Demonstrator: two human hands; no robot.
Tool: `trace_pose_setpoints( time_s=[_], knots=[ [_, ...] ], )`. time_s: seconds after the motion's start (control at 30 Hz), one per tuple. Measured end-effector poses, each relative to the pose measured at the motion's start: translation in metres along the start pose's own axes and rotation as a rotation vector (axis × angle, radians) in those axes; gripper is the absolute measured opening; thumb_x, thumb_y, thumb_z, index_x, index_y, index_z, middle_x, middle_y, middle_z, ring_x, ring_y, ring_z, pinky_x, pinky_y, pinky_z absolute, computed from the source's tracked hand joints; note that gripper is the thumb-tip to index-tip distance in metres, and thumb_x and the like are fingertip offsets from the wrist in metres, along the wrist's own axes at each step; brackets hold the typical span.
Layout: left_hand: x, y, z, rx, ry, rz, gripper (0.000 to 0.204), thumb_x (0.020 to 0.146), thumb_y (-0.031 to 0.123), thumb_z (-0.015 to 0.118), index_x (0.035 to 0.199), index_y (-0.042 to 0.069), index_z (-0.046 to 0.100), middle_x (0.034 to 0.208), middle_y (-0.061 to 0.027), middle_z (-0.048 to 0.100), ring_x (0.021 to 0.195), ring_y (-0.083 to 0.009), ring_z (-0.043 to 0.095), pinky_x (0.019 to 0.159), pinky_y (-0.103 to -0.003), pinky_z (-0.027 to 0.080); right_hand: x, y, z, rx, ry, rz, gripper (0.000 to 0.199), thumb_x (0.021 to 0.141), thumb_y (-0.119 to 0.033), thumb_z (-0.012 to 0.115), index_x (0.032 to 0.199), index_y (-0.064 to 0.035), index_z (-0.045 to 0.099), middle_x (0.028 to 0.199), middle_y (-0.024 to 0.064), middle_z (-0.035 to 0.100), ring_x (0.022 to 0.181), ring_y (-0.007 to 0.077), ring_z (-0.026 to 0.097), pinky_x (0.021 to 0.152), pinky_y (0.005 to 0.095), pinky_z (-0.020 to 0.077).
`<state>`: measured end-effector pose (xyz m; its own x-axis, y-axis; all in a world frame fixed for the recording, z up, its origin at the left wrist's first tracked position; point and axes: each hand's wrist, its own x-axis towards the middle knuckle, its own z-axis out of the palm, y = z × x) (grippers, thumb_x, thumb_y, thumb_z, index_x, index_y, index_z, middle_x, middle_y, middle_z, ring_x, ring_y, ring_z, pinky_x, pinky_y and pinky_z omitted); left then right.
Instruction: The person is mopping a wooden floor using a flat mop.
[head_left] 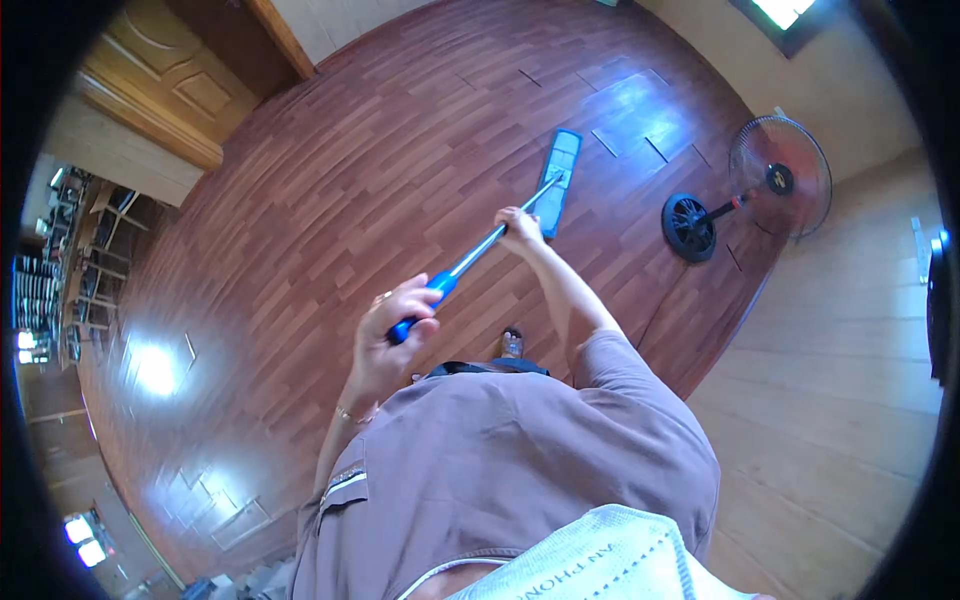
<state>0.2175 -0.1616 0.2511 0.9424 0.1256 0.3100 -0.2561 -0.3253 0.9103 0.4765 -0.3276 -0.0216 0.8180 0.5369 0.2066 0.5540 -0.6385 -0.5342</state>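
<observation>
A flat mop (563, 150) with a light blue-grey rectangular head rests on the wood-look floor ahead of me. Its silver pole slants from the head down toward my body and ends in a blue grip. My left hand (392, 318) is closed around that blue grip, fingers on top and thumb beneath. Farther along the pole, close to the mop head, my right hand (519, 231) wraps around the silver part. The right arm is stretched forward, while the left is bent near my waist.
A black pedestal fan (779, 178) with a round base stands by the right wall. Upper left is a wooden door (170, 65) with its frame. Chairs and stacked things line the left edge. Bright reflections lie on the reddish-brown floor (330, 200); a sandal (512, 343) shows below me.
</observation>
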Motion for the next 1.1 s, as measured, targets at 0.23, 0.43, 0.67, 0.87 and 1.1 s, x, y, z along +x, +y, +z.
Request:
trace_pose_setpoints(
  time_s=[0.23,0.43,0.67,0.87,1.1],
  knots=[
    [0.034,0.003,0.029,0.134,-0.149,0.031,0.016,0.077,0.012,0.076,0.088,0.009,0.065,0.109,-0.0081,0.069,0.111,-0.0295,0.060,0.097,-0.040,0.040,0.004,0.045,-0.046,-0.134,-0.099,0.041,0.012,0.069,-0.024,0.068,0.069,-0.0191,0.058,0.076,-0.0025,0.060,0.087,0.0208,0.061,0.069,0.0457,0.0393],
    [0.063,0.050,0.001,0.042,-0.303,0.082,0.015,0.073,0.017,0.076,0.081,0.009,0.067,0.099,-0.0098,0.072,0.110,-0.0288,0.063,0.093,-0.039,0.039,-0.045,-0.006,-0.090,-0.047,0.015,0.247,0.030,0.072,-0.044,0.073,0.069,-0.0151,0.064,0.082,0.0005,0.065,0.096,0.0244,0.059,0.084,0.0427,0.0392],
    [0.091,0.055,-0.009,-0.316,-0.599,0.178,0.018,0.071,0.022,0.078,0.071,0.010,0.065,0.085,-0.0092,0.073,0.100,-0.0313,0.067,0.089,-0.040,0.040,-0.117,-0.036,-0.129,-0.011,0.115,0.288,0.030,0.074,-0.035,0.073,0.065,-0.0095,0.062,0.074,0.0070,0.064,0.083,0.0300,0.061,0.069,0.0431,0.0503],
    [0.100,0.064,0.035,-0.335,-0.907,0.319,0.021,0.073,0.021,0.080,0.075,0.012,0.062,0.083,-0.0025,0.069,0.101,-0.0270,0.066,0.090,-0.041,0.039,-0.172,-0.018,-0.158,-0.098,0.030,0.426,0.024,0.076,-0.030,0.071,0.067,-0.0096,0.062,0.076,0.0066,0.065,0.086,0.0290,0.061,0.073,0.0419,0.0514],
    [0.088,0.036,0.080,-0.387,-0.994,0.211,0.015,0.078,0.017,0.076,0.075,0.012,0.061,0.093,-0.0018,0.069,0.114,-0.0247,0.060,0.095,-0.041,0.036,-0.224,0.029,-0.163,-0.169,0.087,0.502,0.023,0.076,-0.029,0.071,0.069,-0.0095,0.061,0.079,0.0078,0.064,0.088,0.0309,0.059,0.074,0.0427,0.0490]
  ],
)
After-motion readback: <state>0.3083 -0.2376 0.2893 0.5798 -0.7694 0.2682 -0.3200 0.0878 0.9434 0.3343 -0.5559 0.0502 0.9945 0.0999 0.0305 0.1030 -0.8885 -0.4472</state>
